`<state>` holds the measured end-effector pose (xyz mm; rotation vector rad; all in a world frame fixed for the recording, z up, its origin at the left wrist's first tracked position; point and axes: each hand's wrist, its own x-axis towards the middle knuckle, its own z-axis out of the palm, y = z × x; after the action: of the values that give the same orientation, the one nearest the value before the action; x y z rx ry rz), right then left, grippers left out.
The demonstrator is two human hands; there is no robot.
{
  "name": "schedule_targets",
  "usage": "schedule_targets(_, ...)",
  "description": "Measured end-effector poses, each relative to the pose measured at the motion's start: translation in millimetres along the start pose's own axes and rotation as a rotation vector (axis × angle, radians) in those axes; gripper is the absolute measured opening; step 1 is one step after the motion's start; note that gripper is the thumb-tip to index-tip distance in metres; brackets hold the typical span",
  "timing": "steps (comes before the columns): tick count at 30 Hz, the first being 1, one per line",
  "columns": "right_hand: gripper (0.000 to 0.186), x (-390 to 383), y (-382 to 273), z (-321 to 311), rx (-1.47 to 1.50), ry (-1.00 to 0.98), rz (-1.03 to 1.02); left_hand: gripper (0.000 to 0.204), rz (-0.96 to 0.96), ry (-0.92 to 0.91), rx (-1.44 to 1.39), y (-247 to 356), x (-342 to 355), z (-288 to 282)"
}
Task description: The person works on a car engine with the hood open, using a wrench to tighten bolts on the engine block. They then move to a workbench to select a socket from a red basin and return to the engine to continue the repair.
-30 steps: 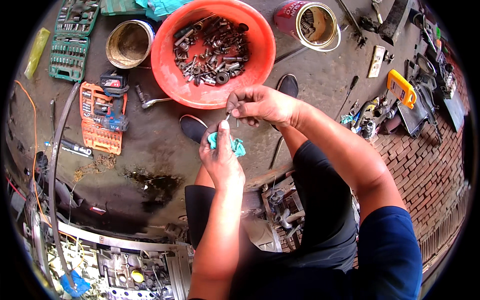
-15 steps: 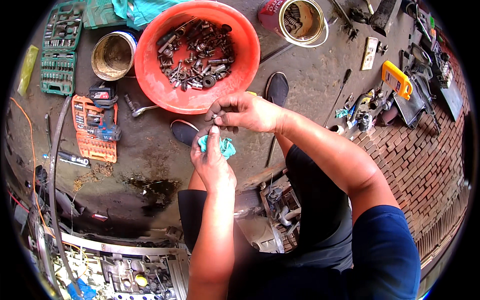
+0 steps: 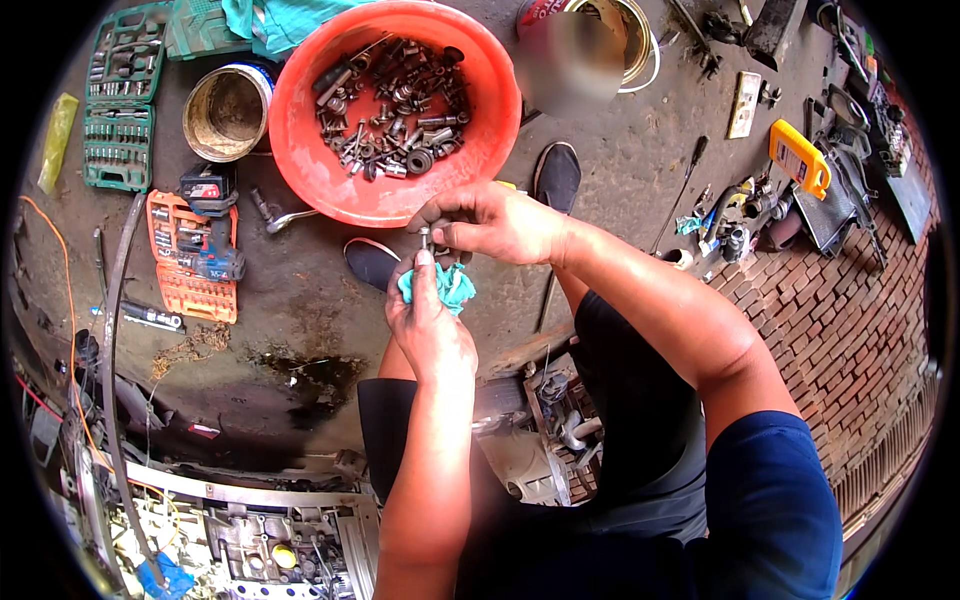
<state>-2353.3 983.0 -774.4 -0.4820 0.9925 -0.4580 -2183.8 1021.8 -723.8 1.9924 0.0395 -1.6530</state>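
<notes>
Head view. My two hands meet just near of one red basin [image 3: 300, 150]. My right hand [image 3: 490, 220] has its fingers pinched shut on one small metal part [image 3: 425, 238]. My left hand [image 3: 430, 325] is closed around one teal rag [image 3: 450, 285], thumb raised to touch the part from the near side. The basin holds many loose bolts and fittings, too jumbled to count. Left of it stands one open tin [image 3: 225, 112]; further left lie two green socket trays [image 3: 120, 100] and one orange bit case [image 3: 190, 260] with a cordless drill on it. Two dark shoes [image 3: 557, 175] rest on the concrete beneath my hands. On the far right lies one yellow-handled tool [image 3: 798, 158].
</notes>
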Motion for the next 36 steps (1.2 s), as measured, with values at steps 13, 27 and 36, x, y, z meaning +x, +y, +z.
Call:
schedule_targets(13, 0.024, -82.0, -19.0, 32.5, 0.007, 0.074, 0.091, 0.015, 0.106, -0.246, 0.04, 6.0, -66.9, -14.3)
schedule_targets(27, 0.028, -253.9, -205.4, 286.9, -0.428, -0.394, 0.188, 0.026, 0.274, -0.241, 0.254, 101.4, -369.0, -210.5)
schedule_targets(36, 0.02, -286.8, -283.3, 497.6, -0.557, -0.551, 0.186, 0.03, 0.645, -0.046, 0.196, 174.0, -492.6, -349.6)
